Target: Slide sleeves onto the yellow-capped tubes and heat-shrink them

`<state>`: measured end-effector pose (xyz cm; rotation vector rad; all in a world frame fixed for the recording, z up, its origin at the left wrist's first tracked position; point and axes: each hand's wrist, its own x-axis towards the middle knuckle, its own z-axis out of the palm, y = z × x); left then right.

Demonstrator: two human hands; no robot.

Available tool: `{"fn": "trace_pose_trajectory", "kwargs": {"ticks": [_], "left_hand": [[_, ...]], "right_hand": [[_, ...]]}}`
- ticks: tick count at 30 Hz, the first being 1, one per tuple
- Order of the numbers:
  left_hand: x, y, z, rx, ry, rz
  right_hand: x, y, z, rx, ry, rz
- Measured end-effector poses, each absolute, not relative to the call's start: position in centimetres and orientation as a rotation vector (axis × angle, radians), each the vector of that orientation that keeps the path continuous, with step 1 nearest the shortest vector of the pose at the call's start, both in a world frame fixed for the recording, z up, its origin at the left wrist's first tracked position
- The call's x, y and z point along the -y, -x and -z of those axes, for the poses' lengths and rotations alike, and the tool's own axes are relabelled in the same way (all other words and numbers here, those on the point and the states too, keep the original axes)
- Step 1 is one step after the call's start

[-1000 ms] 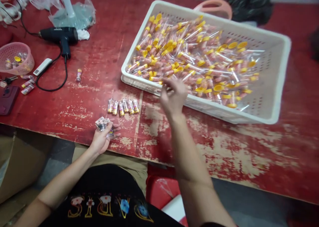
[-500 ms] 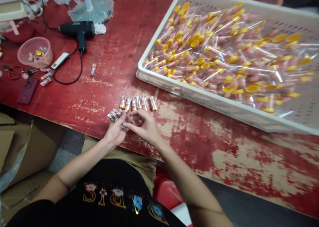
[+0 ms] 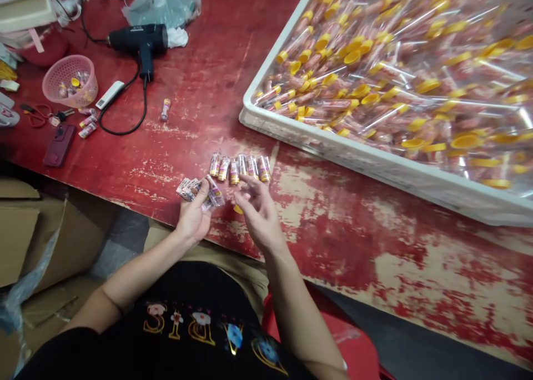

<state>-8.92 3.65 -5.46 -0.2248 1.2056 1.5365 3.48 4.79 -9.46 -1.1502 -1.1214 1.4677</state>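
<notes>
My left hand (image 3: 195, 216) is closed on a fanned bunch of printed clear plastic sleeves (image 3: 189, 189), thumb on top. A sleeve with purple print (image 3: 215, 192) sticks out at the right of the bunch. My right hand (image 3: 261, 213) is a little to the right, fingers curled and slightly smeared. At its fingertips shows the yellow end (image 3: 238, 209) of what looks like a small tube; the rest is hard to make out. Just beyond the hands, several small clear tubes (image 3: 234, 171) with purple print and yellow ends stand side by side in a row.
A large white crate (image 3: 287, 130) full of clear yellow-capped tubes fills the right. At the left are a black heat gun (image 3: 139, 40) with its cord, a pink basket (image 3: 50, 85), a phone (image 3: 59, 145) and red-handled scissors (image 3: 37, 116). One tube (image 3: 165, 109) stands apart.
My hands, together before, have come apart, the right moving right. The rightmost tube now sits close to the row. The camera view has shifted slightly.
</notes>
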Motion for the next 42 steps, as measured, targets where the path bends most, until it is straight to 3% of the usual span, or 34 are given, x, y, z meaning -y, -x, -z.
{"fn": "trace_pose_trajectory", "kwargs": {"ticks": [15,23,28,33,42], "left_hand": [[-3.6,8.8,5.0,-1.228,0.321,-1.439],[-3.6,8.1,5.0,-1.197,0.305,-1.491],[-3.3,8.2,5.3,-1.145,0.32,-1.502],[-3.2,8.9,5.6,-1.147,0.264,-1.497],[-3.4,9.3,5.9,-1.169,0.446,-1.43]], "right_hand": [[-0.3,-4.3,8.8,1.306,1.101,-1.067],[-0.8,-3.7,8.5,0.984,1.236,-1.484],[-2.5,-2.6,9.1,0.97,1.322,-1.358],[-3.3,-2.6,9.5,0.893,1.235,-1.718],[-2.2,-3.6,9.5,0.697,1.113,-1.765]]}}
